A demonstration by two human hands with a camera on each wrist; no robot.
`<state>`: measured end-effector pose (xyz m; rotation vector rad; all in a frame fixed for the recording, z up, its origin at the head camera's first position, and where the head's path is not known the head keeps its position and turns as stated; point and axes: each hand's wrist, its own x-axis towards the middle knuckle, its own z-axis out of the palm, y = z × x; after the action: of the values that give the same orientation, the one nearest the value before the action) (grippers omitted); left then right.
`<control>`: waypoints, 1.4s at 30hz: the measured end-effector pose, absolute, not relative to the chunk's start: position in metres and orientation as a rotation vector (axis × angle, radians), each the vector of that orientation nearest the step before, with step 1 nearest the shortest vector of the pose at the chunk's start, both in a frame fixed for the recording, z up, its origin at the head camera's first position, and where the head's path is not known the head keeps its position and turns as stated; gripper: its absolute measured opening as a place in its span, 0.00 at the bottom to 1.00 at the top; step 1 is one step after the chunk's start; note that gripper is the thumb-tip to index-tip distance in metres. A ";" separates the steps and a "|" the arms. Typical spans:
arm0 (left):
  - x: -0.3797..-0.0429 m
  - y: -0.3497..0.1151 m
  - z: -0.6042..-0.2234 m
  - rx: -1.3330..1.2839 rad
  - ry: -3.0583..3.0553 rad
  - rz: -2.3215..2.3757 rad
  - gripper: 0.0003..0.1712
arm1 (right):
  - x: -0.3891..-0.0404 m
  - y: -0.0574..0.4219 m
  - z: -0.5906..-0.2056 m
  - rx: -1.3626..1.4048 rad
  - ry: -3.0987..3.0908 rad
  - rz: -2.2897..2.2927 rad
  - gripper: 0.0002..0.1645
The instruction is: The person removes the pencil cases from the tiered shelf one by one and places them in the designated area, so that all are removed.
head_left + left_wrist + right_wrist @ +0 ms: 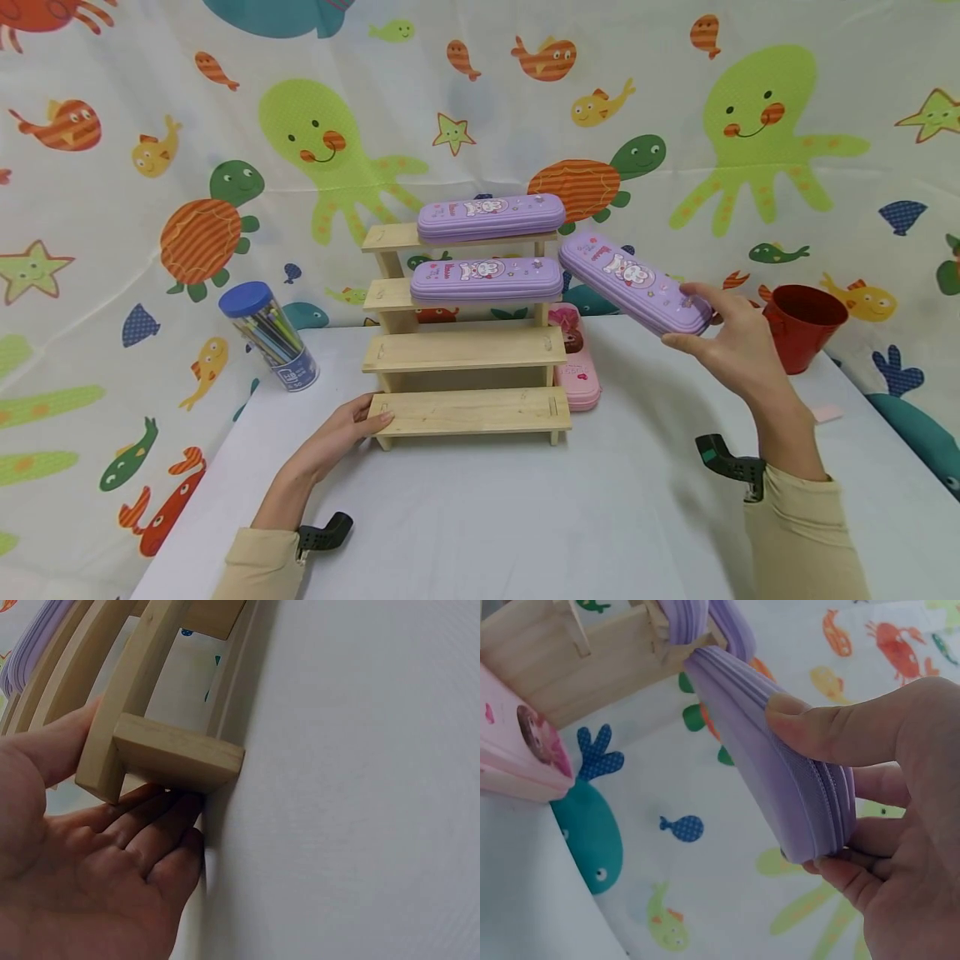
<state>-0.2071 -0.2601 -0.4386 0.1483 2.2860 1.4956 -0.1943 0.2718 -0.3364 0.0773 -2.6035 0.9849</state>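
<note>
In the head view my right hand [738,342] pinches the near end of a purple pencil case [633,283], held tilted in the air to the right of a wooden stepped rack [465,350]. The right wrist view shows the thumb on one edge of the case [772,757] and fingers on the other, with its zip visible. My left hand [341,437] grips the left end of the rack's lowest step [176,746], thumb on top and fingers below. Two similar purple cases lie flat, one on the top step [491,217], another on the second step [486,279].
A pink case [579,375] lies partly hidden behind the rack's right side. To the left stands a clear, blue-lidded tub [273,337] of coloured pens or pencils. Beyond my right hand is a red bucket [802,329]. A patterned cloth [480,100] hangs behind the white table [480,517].
</note>
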 end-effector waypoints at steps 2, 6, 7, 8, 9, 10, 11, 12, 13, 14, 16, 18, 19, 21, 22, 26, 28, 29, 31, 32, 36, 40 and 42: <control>-0.207 -0.260 -0.439 0.147 2.286 1.497 0.46 | -0.197 0.273 -0.339 0.073 -2.623 0.987 0.45; -0.208 -0.259 -0.439 0.139 2.299 1.485 0.47 | -0.201 0.276 -0.344 0.063 -2.660 0.982 0.45; -0.208 -0.259 -0.439 0.133 2.305 1.479 0.47 | -0.202 0.277 -0.345 0.060 -2.670 0.983 0.46; -0.207 -0.259 -0.439 0.129 2.309 1.474 0.47 | -0.203 0.278 -0.347 0.056 -2.679 0.985 0.45; -0.207 -0.258 -0.439 0.126 2.313 1.469 0.47 | -0.204 0.279 -0.348 0.054 -2.687 0.986 0.45; -0.207 -0.258 -0.439 0.124 2.314 1.466 0.47 | -0.205 0.280 -0.350 0.056 -2.693 0.986 0.45; -0.207 -0.258 -0.438 0.121 2.316 1.465 0.47 | -0.206 0.281 -0.352 0.055 -2.700 0.985 0.45; -0.207 -0.258 -0.438 0.120 2.316 1.466 0.48 | -0.208 0.282 -0.355 0.054 -2.707 0.984 0.45; -0.207 -0.258 -0.438 0.122 2.312 1.470 0.48 | -0.209 0.283 -0.357 0.054 -2.715 0.981 0.46; -0.207 -0.258 -0.438 0.125 2.310 1.472 0.48 | -0.211 0.284 -0.360 0.054 -2.723 0.976 0.46; -0.207 -0.258 -0.438 0.128 2.306 1.478 0.48 | -0.214 0.286 -0.365 0.059 -2.740 0.964 0.46; -0.207 -0.258 -0.438 0.130 2.306 1.479 0.48 | -0.216 0.287 -0.369 0.056 -2.765 0.962 0.45; -0.207 -0.258 -0.438 0.127 2.308 1.477 0.48 | -0.217 0.287 -0.372 0.056 -2.776 0.959 0.45; -0.207 -0.258 -0.438 0.122 2.315 1.469 0.48 | -0.219 0.288 -0.375 0.050 -2.800 0.957 0.45; -0.207 -0.258 -0.438 0.122 2.317 1.466 0.49 | -0.220 0.288 -0.377 0.043 -2.813 0.956 0.45; -0.207 -0.258 -0.438 0.119 2.317 1.464 0.48 | -0.222 0.290 -0.384 0.004 -2.860 0.942 0.45; -0.207 -0.258 -0.438 0.122 2.316 1.464 0.48 | -0.224 0.292 -0.388 -0.017 -2.887 0.939 0.45; -0.207 -0.258 -0.438 0.121 2.318 1.465 0.48 | -0.224 0.293 -0.391 -0.022 -2.902 0.936 0.45; -0.207 -0.258 -0.438 0.124 2.321 1.464 0.47 | -0.226 0.294 -0.395 -0.028 -2.925 0.930 0.45; -0.207 -0.258 -0.439 0.127 2.323 1.464 0.47 | -0.227 0.295 -0.397 -0.028 -2.935 0.936 0.45; -0.207 -0.259 -0.440 0.133 2.324 1.464 0.46 | -0.228 0.296 -0.403 -0.027 -2.972 0.918 0.46; -0.208 -0.259 -0.439 0.136 2.317 1.471 0.47 | -0.229 0.298 -0.407 -0.027 -3.041 0.878 0.49; -0.207 -0.259 -0.439 0.139 2.313 1.474 0.47 | -0.229 0.299 -0.409 -0.024 -3.086 0.879 0.51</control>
<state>-0.2074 -0.2593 -0.4393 0.1391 2.3129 1.4738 -0.2293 0.2988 -0.4089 -0.0236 -3.0855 0.8785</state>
